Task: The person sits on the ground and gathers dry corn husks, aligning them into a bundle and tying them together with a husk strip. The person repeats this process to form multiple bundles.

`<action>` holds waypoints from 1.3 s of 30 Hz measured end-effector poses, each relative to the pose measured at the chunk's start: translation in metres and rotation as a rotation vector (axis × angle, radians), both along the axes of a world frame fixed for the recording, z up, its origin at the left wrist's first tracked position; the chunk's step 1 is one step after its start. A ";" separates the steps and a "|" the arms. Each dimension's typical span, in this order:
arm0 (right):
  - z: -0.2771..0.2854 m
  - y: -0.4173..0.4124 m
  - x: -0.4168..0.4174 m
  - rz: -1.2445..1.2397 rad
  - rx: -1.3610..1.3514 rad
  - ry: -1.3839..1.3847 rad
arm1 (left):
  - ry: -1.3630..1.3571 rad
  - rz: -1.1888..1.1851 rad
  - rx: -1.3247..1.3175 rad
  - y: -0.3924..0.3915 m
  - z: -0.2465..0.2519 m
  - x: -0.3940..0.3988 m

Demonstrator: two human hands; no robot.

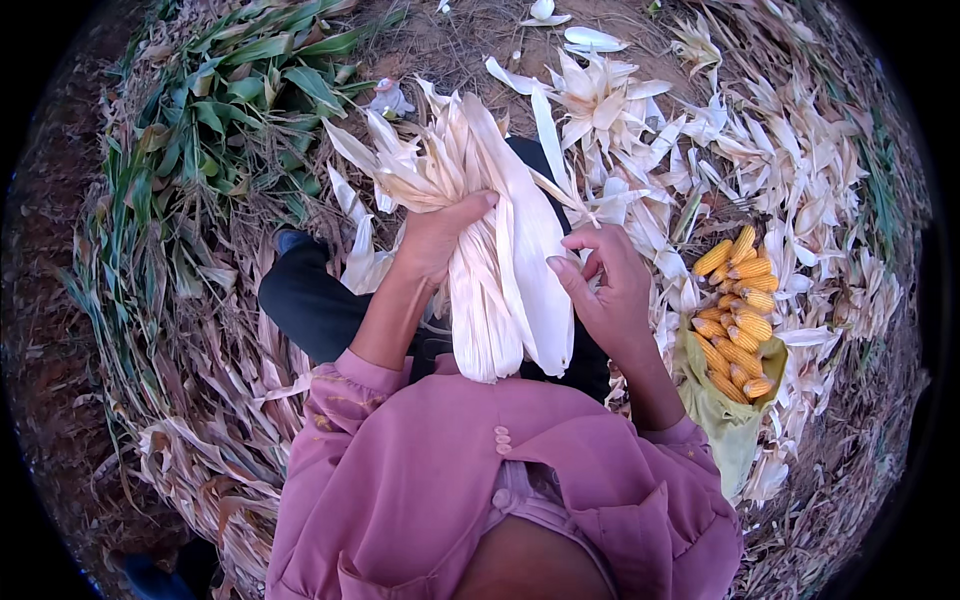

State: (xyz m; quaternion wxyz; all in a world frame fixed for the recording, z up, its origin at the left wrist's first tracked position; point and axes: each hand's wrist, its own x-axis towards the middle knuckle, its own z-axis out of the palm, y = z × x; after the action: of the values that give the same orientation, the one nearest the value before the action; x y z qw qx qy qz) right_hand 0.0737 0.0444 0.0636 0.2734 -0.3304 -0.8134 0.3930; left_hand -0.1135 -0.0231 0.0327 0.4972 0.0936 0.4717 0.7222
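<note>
My left hand (439, 236) is closed around the middle of a thick bundle of pale dry corn husks (486, 315). Its thumb presses across the front, and the husk ends fan out above and below the grip. Just right of the bundle, my right hand (611, 289) is raised with bent fingers, thumb and forefinger apart and nothing visible between them. A narrow twisted husk strip (568, 196) runs from the bundle towards the back of these fingers; whether it touches them is unclear. Any cob inside the bundle is hidden.
Husked yellow corn cobs (739, 322) fill and spill from a yellowish sack (724, 427) at my right. Loose husks (795, 157) cover the ground there. Green cornstalks and leaves (225, 127) are heaped at upper left. Another person's leg (161, 576) shows at lower left.
</note>
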 end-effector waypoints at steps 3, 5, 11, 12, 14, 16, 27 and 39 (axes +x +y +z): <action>-0.001 -0.002 -0.018 0.017 -0.062 0.054 | 0.000 -0.039 -0.025 0.000 0.000 0.003; -0.012 -0.004 -0.029 0.035 0.002 0.115 | 0.000 -0.047 0.003 0.001 0.002 0.005; -0.033 -0.008 -0.044 0.144 0.229 0.169 | 0.006 -0.131 0.014 -0.007 -0.006 -0.001; -0.034 -0.008 -0.045 0.151 0.240 0.165 | -0.020 -0.109 0.005 -0.007 -0.005 0.000; -0.036 -0.008 -0.047 0.163 0.264 0.157 | -0.074 -0.067 -0.012 -0.006 -0.003 0.003; -0.027 -0.012 -0.047 0.109 0.089 0.187 | -0.098 -0.056 -0.042 -0.006 0.000 -0.003; -0.045 0.008 -0.037 0.125 -0.217 0.056 | 0.349 -0.193 -0.098 -0.005 0.017 -0.022; -0.061 -0.010 -0.057 0.036 -0.697 0.356 | 0.628 -0.497 -0.189 0.019 0.042 -0.028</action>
State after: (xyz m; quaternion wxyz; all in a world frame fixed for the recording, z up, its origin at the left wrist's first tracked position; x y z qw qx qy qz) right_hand 0.0169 0.0344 0.0022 0.2748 -0.3156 -0.5768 0.7016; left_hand -0.1417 -0.0044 0.0749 0.4950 0.3744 0.6278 0.4697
